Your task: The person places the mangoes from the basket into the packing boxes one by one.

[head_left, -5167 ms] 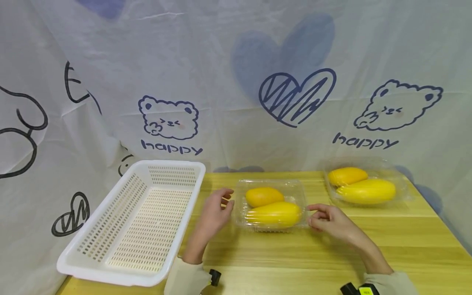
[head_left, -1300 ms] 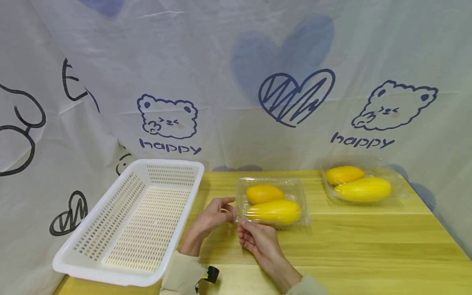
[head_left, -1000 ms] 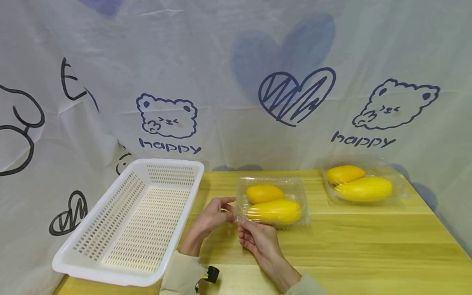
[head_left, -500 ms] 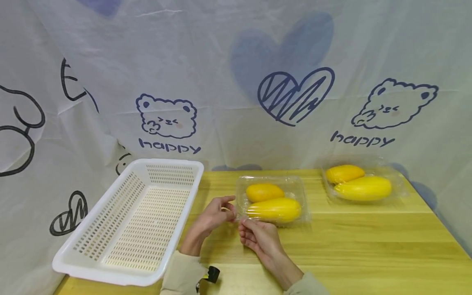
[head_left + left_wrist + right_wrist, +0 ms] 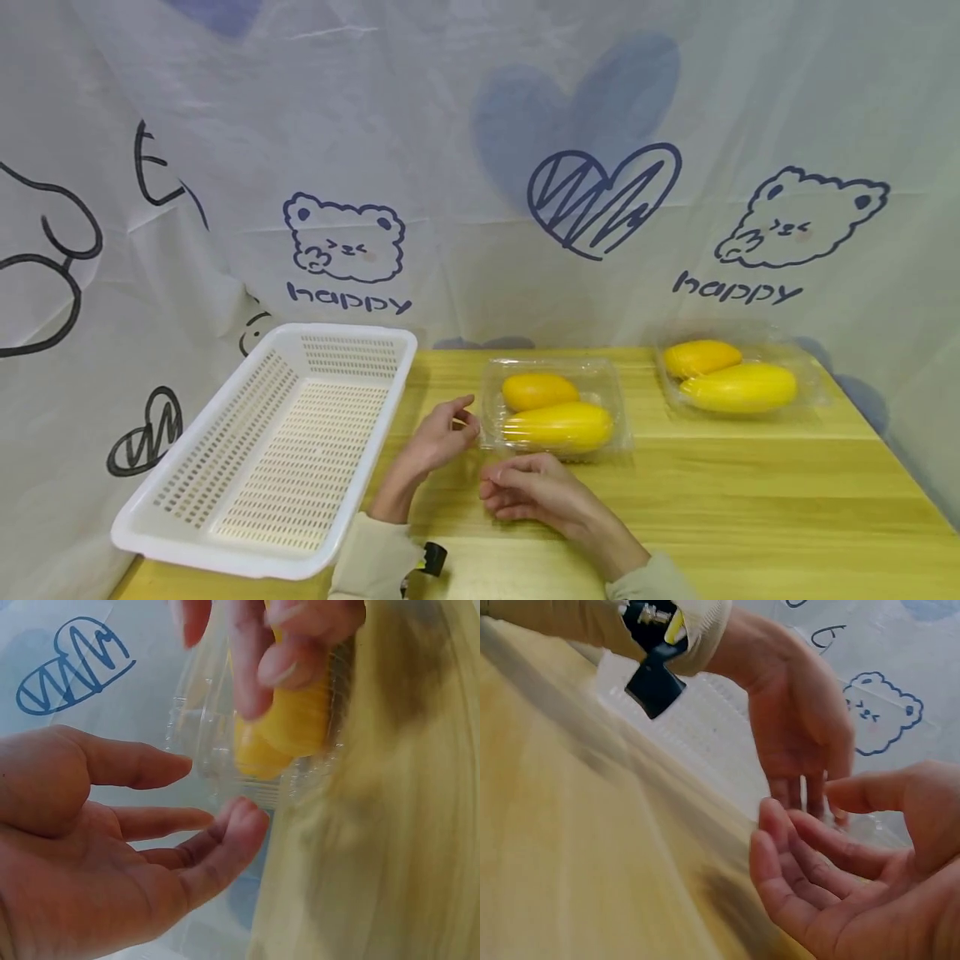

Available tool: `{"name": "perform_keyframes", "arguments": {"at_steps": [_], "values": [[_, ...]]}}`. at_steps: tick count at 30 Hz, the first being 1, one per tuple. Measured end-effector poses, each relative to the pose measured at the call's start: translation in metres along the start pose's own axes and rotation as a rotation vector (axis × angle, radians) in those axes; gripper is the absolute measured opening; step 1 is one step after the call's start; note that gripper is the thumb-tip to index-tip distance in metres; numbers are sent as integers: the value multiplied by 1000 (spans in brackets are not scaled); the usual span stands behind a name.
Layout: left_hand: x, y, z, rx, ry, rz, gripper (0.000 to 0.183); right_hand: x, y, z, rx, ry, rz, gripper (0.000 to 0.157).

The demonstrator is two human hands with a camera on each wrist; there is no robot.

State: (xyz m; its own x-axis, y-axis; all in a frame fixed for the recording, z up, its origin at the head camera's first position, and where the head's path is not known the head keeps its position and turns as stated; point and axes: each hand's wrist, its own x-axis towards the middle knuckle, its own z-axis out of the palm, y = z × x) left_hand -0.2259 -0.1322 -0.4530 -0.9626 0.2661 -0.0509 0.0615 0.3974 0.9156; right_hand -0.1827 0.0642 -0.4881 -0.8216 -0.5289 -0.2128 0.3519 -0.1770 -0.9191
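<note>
A clear plastic clamshell box point(image 5: 600, 385) stands shut in the middle of the table. Inside lie a small orange-yellow oval fruit point(image 5: 538, 391) and a longer yellow fruit point(image 5: 558, 427). My left hand point(image 5: 435, 437) is beside the box's left edge, fingers loosely bent and fingertips right at the side; the left wrist view shows nothing between thumb and fingers. Just in front of the near left corner hovers my right hand point(image 5: 543, 492), apart from the box, its fingers loosely curled. In the right wrist view that hand point(image 5: 855, 877) holds nothing.
To the left stands a white perforated plastic basket point(image 5: 300, 467), with nothing in it. A second clear box point(image 5: 812, 387) with two similar yellow fruits point(image 5: 738, 388) sits at the back right of the wooden table point(image 5: 712, 508). A printed cloth point(image 5: 465, 167) hangs behind.
Earlier my right hand moved from the box's right side to its near left corner and pinched there; now it has let go and drawn back toward me. My left hand stays at the left edge.
</note>
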Motion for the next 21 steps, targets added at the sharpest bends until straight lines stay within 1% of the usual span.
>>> {"name": "perform_keyframes", "arguments": {"at_steps": [2,4,6,8,11,13,16,19,21], "values": [[-1,2,-1,72,33,11,54,-3,-3,-3,-52,-27,-4,37],[-2,5,-1,132,52,41,52,-5,-7,-7,-93,-36,-31,38],[-3,8,-1,180,65,85,50,-9,-13,-11,-131,-46,-74,38],[-5,12,-1,238,90,130,48,-12,-20,-15,-196,-70,-120,38],[-7,16,-2,313,146,183,46,-18,-34,-22,-322,-100,-197,37],[-8,19,-3,353,184,206,44,-21,-43,-27,-411,-100,-252,36],[-9,22,-5,384,206,238,42,-28,-56,-32,-500,-30,-337,31],[-7,27,-6,418,197,292,41,-36,-64,-39,-572,74,-432,28],[-5,29,-7,434,187,335,41,-40,-68,-44,-643,149,-487,28]]}}
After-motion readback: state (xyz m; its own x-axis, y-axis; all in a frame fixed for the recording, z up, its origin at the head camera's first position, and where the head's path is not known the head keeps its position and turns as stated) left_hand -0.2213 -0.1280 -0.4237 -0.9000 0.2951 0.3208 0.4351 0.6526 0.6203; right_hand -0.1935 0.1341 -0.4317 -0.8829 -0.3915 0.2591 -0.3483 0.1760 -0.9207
